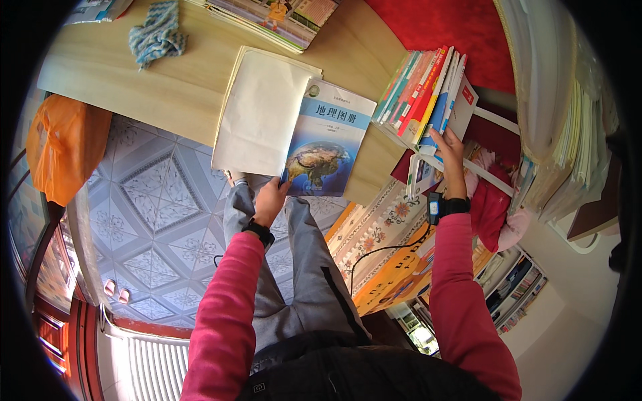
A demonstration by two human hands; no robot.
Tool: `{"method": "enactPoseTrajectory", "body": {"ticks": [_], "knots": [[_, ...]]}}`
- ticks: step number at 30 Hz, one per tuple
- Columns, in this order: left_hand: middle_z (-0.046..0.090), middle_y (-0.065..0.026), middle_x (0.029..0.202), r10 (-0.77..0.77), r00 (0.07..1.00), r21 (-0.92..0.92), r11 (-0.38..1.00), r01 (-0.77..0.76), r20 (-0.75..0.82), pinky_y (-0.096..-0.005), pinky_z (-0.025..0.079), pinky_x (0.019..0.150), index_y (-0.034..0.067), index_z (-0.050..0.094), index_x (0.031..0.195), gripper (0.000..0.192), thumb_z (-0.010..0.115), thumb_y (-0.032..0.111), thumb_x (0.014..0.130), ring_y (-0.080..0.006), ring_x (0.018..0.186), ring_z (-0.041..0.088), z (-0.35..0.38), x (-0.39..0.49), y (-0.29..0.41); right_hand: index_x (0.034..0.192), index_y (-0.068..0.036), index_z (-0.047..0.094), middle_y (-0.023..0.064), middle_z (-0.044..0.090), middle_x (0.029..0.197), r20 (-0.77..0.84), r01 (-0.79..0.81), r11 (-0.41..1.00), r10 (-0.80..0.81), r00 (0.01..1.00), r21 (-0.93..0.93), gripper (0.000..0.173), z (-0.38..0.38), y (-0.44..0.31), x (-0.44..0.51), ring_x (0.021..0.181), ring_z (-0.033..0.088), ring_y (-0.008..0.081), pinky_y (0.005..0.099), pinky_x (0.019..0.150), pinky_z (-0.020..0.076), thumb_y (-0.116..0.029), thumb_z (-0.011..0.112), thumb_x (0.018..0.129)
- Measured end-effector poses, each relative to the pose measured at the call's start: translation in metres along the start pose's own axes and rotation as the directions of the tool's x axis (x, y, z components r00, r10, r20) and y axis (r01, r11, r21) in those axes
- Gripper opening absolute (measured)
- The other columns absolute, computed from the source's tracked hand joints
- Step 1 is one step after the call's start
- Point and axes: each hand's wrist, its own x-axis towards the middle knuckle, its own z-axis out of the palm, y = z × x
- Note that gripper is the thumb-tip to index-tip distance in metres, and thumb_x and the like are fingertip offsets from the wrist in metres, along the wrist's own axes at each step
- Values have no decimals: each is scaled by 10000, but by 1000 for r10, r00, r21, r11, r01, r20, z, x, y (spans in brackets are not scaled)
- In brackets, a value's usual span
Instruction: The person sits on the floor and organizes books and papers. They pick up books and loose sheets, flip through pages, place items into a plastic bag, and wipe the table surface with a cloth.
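My left hand pinches the lower left corner of a geography atlas with a globe on its blue cover. The atlas lies partly over a stack of sheets or booklets with a blank pale top page, which juts past the table's near edge. On the right, my right hand is around the near end of a blue and white book, the thumb and fingers on either side of it. That book stands at the right end of a row of upright books. The fingertips are partly hidden by the covers.
Another pile of books lies at the far edge of the wooden table, with a knitted blue and white cloth to its left. An orange bag hangs at the left. Filled plastic sleeves and a white-railed rack stand right.
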Motion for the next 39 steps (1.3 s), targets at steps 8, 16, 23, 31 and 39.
{"method": "enactPoseTrajectory", "body": {"ticks": [8,16,23,31,39], "knots": [[647,-241,909,18,1000,-19,1000,-18,-19,-499,471,742,28,618,970,363,572,378,883,-430,871,608,3,1,-3,1167,-34,594,44,651,993,-19,-47,999,48,999,16,335,-27,20,7,848,620,120,262,707,508,-141,609,850],[651,-235,880,3,1000,-63,998,-4,-11,-498,471,720,21,620,952,365,563,377,893,-423,845,614,7,4,-6,1171,9,568,71,627,1038,13,-53,977,52,999,208,366,-50,38,11,919,618,179,287,813,499,-76,564,815],[655,-204,817,23,1000,-77,997,-24,-11,-440,480,667,4,619,958,346,559,340,904,-348,763,633,10,6,-10,1198,9,547,85,609,1085,25,-48,957,42,999,285,389,-52,37,8,991,602,192,302,873,485,-47,550,812],[666,-190,804,4,1000,-150,989,-4,1,-427,496,660,8,614,948,355,545,354,909,-322,726,668,12,6,-12,1224,-2,520,88,594,1097,41,-82,934,72,997,349,430,-59,43,6,1021,591,211,317,903,479,-34,528,795],[654,-147,755,12,1000,-147,989,-13,-8,-369,488,601,-1,607,948,320,545,311,918,-237,654,658,9,3,-8,1288,-8,473,92,553,1171,78,-87,918,61,995,387,503,-63,45,6,1092,551,219,337,953,450,-31,524,788]]}}
